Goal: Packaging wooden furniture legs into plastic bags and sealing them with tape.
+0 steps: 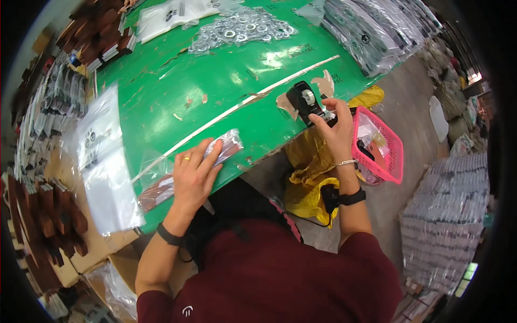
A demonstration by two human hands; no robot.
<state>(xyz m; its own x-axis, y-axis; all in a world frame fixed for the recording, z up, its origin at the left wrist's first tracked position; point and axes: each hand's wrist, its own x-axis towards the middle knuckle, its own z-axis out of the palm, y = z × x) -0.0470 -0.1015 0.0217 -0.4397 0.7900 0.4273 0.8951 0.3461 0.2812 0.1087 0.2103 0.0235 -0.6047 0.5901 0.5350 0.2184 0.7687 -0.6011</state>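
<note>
Maroon shirt (269,274), lower centre. My left hand (193,175) covers bagged strip (156,192), grip unclear; likely stiff, slippery: take edges. Right hand (338,132), fingers apart, at tape dispenser (297,102).

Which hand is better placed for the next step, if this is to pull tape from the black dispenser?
Probably the right hand: its thumb and forefinger are at the black dispenser. The left hand lies over the plastic-wrapped brown piece, farther away.
</note>
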